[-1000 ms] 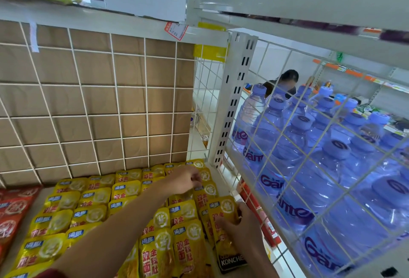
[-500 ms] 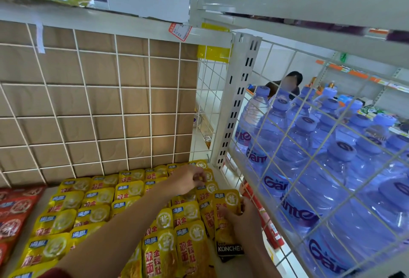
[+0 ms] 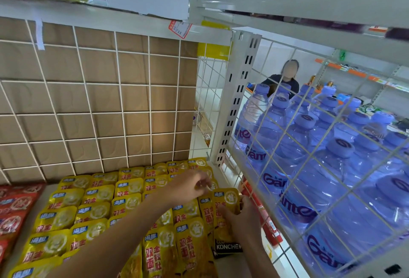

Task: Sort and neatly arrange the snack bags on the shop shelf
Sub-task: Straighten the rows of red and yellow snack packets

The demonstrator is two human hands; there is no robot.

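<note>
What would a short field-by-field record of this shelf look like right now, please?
Shelf: white, with a wire grid back
Yellow snack bags: overlapping rows across the middle and right
Red snack bags: at the left edge
Left hand: over the back-right yellow bags, fingers blurred
Right hand: holds the KONCHEW bag at the right end of the rows
Water bottles: behind wire mesh on the right

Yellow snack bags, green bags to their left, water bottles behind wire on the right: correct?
Not green: the head view shows red bags on the left. The yellow bags and the bottles on the right are as you say.
</note>
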